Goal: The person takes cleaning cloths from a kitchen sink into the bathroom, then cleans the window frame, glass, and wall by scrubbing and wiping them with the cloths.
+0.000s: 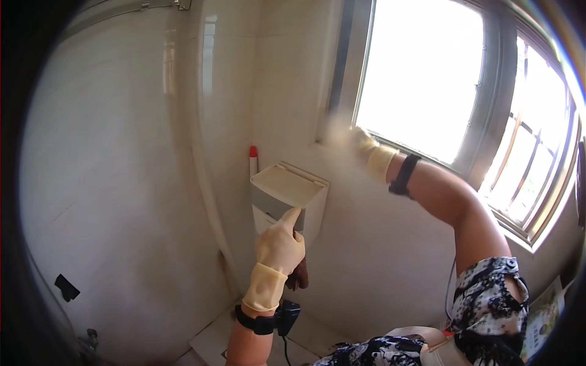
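My left hand (281, 247), in a cream rubber glove, is in front of a white tissue box (290, 185) on the wall. One finger points up over the box's grey front while the others are curled. A reddish-brown, cloth-like piece (299, 276) hangs under the curled fingers and appears to be held in them; its kind is unclear. My right hand (360, 141), gloved too, is raised at the lower left corner of the window frame (347, 79). Motion smears its fingers and a pale patch beside them, so anything in them cannot be made out.
A red-capped white tube (253, 161) stands just left of the box. A pipe (210, 201) runs down the wall corner. Barred window panes (525, 134) are at the right. A dark patch (67, 287) and a small metal fitting (91, 338) are at lower left.
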`<action>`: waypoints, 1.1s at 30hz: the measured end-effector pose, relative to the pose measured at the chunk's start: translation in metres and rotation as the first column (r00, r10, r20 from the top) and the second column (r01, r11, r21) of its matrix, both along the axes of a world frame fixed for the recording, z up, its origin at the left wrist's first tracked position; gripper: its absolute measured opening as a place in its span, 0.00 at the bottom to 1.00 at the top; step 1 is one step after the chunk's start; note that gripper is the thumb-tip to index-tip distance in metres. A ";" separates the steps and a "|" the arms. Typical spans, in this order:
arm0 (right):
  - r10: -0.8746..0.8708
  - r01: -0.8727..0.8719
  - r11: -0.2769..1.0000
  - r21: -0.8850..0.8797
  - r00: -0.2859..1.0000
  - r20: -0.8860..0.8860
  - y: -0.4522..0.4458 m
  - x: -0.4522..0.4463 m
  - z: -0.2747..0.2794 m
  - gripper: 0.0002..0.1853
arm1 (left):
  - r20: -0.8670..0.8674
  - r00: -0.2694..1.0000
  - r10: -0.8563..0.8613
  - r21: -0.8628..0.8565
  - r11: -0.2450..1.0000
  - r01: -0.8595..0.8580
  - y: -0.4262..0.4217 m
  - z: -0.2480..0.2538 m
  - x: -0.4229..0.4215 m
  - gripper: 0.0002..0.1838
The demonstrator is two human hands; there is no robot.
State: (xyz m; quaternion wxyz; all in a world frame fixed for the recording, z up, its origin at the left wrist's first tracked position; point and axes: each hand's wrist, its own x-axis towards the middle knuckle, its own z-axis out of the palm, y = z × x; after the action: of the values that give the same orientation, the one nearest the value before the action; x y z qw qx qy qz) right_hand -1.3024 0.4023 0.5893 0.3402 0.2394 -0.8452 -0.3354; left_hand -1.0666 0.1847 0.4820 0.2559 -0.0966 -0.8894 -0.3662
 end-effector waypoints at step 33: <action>-0.196 0.171 0.964 0.203 0.975 0.108 -0.008 0.090 0.003 0.25 | 0.185 0.978 -0.092 -0.259 0.956 0.139 0.051 0.103 -0.166 0.46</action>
State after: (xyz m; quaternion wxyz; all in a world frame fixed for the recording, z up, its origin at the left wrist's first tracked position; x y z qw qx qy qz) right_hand -1.2122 0.3941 0.5918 0.2282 0.2127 -0.8473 -0.4298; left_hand -1.2327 0.2356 0.5846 0.1414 -0.1507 -0.9425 -0.2627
